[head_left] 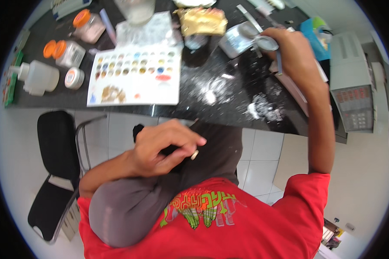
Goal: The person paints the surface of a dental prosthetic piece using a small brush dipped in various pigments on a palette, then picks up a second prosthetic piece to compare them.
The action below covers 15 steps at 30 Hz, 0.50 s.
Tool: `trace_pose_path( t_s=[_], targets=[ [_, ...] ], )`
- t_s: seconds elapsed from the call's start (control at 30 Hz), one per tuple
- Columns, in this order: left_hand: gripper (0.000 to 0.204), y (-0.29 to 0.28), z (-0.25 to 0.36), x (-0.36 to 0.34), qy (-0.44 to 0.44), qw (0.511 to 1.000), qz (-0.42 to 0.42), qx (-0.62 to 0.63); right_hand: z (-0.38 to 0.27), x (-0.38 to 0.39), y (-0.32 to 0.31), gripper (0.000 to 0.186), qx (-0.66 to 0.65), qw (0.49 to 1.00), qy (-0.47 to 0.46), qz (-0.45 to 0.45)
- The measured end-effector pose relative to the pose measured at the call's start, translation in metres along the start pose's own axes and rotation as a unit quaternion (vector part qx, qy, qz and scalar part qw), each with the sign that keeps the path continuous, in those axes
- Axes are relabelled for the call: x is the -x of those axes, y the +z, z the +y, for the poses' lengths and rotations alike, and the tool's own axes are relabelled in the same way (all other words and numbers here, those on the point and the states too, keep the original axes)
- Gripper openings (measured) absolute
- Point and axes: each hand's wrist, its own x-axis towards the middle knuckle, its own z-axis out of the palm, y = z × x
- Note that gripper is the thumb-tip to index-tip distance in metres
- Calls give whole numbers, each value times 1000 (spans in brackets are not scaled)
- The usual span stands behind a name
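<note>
Right hand is raised over the far right of the black tabletop, fingers curled round a thin blue-grey stick, likely a brush or spatula handle, which hangs down out of the fist. Its working tip is hidden behind the hand, so I cannot tell what the tip is doing. Just beside the knuckles sits a small round clear-lidded dish, touching or nearly touching a grey-white box.

Left hand is low and near, resting on dark grey cloth over my lap, fingers pressed together in a pinch on a small pale object; too small to name.

Handling judgement:
- Stick: light, stiff and narrow. It would roll in a loose hold, so I would grip it mid-shaft as now, or nearer the tip for finer control.
- Dish: looks light, perhaps glass or thin plastic, so fragile and easily tipped. I would take it by the rim from the sides.
- Pale object: tiny and easily dropped, so a fingertip pinch only.

White powder is scattered on the tabletop between the hands, which may make it slippery there. A white palette sheet with rows of colour spots lies far left, and orange-capped jars stand beyond it.
</note>
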Motion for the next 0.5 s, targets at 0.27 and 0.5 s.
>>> trace_pose_path(
  t_s=[0.27, 0.5],
  targets=[
    [12, 3, -16, 11, -46, 998, 3, 47, 6, 2, 9, 37, -12, 996, 64, -59],
    [12, 3, -15, 13, -41, 999, 4, 29, 23, 1, 7, 32, -19, 996, 65, -65]
  ],
)
